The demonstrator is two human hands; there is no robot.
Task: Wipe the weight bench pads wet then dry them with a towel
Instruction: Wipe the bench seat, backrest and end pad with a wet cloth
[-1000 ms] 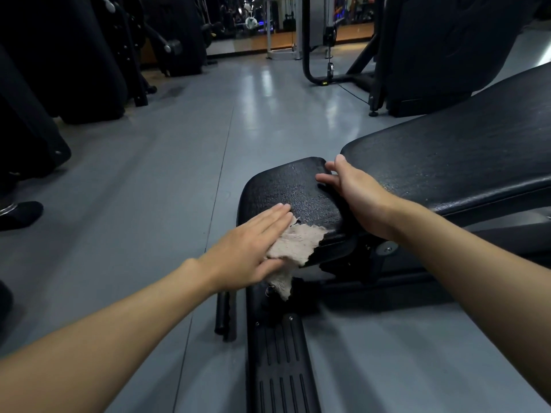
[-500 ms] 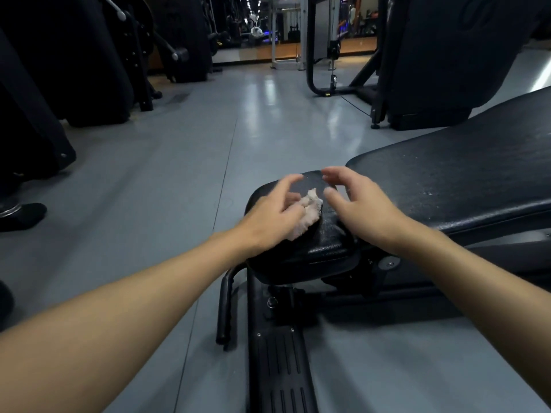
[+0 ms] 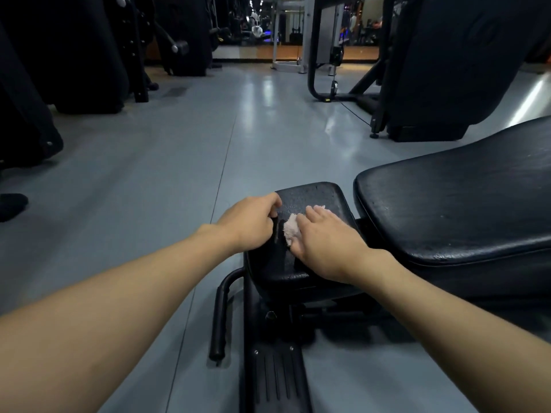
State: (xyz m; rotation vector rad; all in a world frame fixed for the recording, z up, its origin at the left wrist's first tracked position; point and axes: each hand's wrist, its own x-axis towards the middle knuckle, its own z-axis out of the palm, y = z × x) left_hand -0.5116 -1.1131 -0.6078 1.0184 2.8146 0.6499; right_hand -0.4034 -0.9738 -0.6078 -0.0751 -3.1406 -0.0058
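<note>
Right hand [image 3: 325,242] now presses the cloth [image 3: 291,229], fingers curled down over it, bunched wad poking out at the thumb side. Left hand [image 3: 253,223] has let the cloth go; it hooks loosely over the left edge of the seat pad [image 3: 313,195], fingers bent, nothing in it. A second ago the left palm was flat on the cloth at the pad's near edge and the right hand rested up by the gap; half a second ago both hands met at the cloth. So: handover left to right, cloth gathered into a ball.

Judgement: wiping of the seat pad goes on with the other hand. Can't tell from the frame whether this is the wet pass or the drying pass.

Seat pad's long axis runs away from the camera, narrow end far. Back pad [image 3: 465,201] sits just right of it, small gap between, its long axis sloping up to the right. Grey floor [image 3: 149,174] around, dark machines behind.
</note>
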